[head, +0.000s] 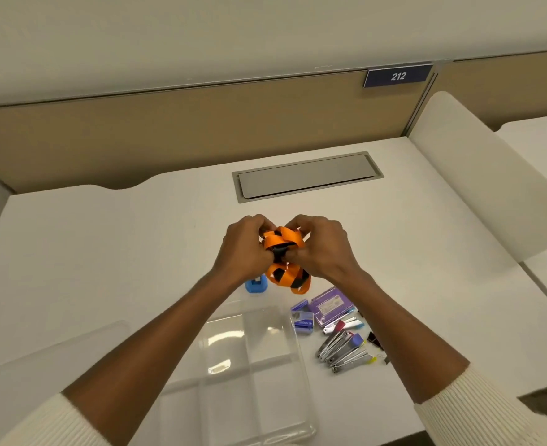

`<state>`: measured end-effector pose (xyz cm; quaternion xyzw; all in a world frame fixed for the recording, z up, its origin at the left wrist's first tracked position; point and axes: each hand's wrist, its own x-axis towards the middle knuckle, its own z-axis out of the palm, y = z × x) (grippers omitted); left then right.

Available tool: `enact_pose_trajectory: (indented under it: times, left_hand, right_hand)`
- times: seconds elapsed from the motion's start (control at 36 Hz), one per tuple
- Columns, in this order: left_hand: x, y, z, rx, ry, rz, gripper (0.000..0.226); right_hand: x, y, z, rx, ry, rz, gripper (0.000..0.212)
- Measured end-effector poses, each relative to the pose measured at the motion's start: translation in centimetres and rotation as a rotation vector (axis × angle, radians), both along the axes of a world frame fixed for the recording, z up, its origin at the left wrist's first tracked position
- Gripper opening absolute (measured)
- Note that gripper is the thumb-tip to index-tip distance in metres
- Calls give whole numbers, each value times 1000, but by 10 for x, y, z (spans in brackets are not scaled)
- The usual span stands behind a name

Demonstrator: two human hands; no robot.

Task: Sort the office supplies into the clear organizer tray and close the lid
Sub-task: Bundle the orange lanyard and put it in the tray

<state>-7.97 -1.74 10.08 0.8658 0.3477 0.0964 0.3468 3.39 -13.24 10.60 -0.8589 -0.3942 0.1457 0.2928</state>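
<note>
Two hands are closed on an orange-and-black lanyard [283, 241] above the white desk [104, 252], with bare desktop from 9 to 12 o'clock.

Left hand [244, 244] and right hand [322, 246] pinch its bunched loops; fingertips are hidden. The clear organizer tray [252, 365] at 6 o'clock is faint, and clips and boxes [336, 329] are crowded at 4 o'clock.

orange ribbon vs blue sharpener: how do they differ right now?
The orange ribbon is held off the desk, bunched in both the left hand and the right hand; the blue sharpener sits untouched on the desk. The ribbon is soft, looped and black-patterned; the sharpener is a small solid block. Neither is in the tray yet.
</note>
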Motion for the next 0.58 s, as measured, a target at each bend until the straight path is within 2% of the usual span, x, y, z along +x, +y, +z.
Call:
enact_pose_trajectory:
  times: [0.17, 0.31, 0.47, 0.58]
  left_hand:
    - [-43, -13, 14, 7, 65, 47, 44]
    - [-68, -29, -15, -26, 145, 69, 37]
    - [-81, -50, -47, -26, 196, 44, 24]
    - [-82, -57, -57, -43, 203, 0, 29]
  right_hand:
    - [-38, -8, 8, -24, 72, 52, 47]
    - [-67, -18, -23, -100, 115, 52, 44]
    - [-92, -28, -60, -207, 49, 118, 37]
    - [-96, -33, -70, -265, 39, 173, 50]
